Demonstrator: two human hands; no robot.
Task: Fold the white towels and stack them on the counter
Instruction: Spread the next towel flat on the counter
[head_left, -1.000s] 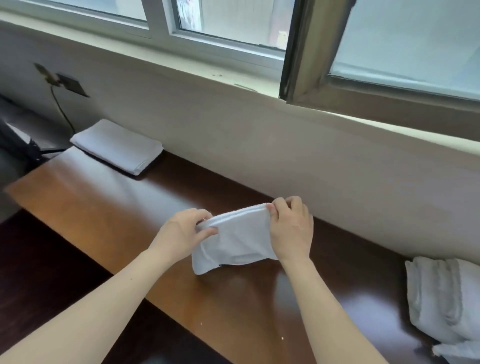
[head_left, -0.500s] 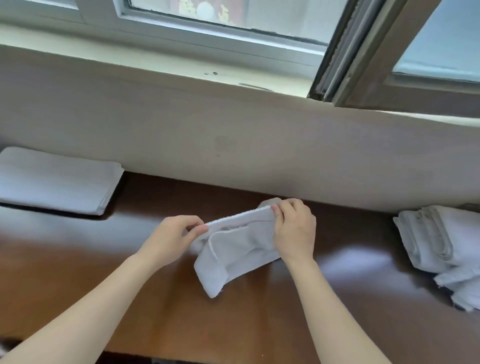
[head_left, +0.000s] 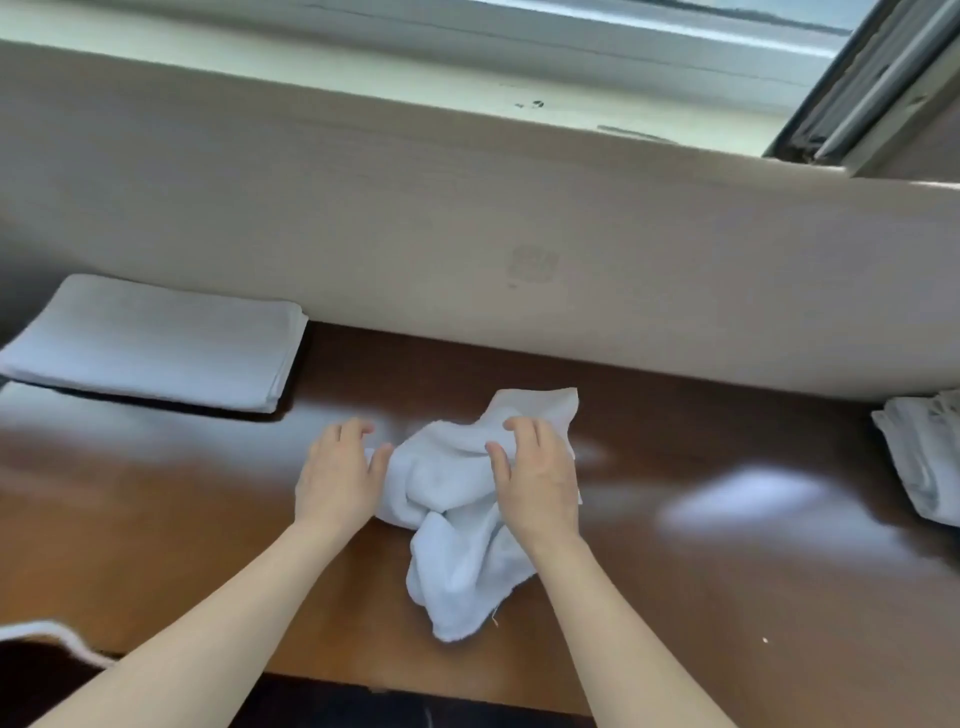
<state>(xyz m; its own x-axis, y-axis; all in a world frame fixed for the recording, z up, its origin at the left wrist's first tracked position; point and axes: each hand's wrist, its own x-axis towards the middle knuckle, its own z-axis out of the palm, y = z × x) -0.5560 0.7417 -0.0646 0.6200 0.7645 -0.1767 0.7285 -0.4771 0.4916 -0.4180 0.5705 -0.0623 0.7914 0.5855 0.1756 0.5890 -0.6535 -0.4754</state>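
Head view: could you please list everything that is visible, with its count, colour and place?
crumpled towel: one, white, middle of counter, under the hands
folded stack: one, white, far left of counter, by the wall
loose pile: one, white, counter's right edge
counter: one, glossy brown, across the view
wall: one, beige, behind the counter
window sill: one, pale, top
window frame: one, dark, top right
left hand: one, rests at the towel's left end, fingers relaxed
right hand: one, fingers pinch the towel's top
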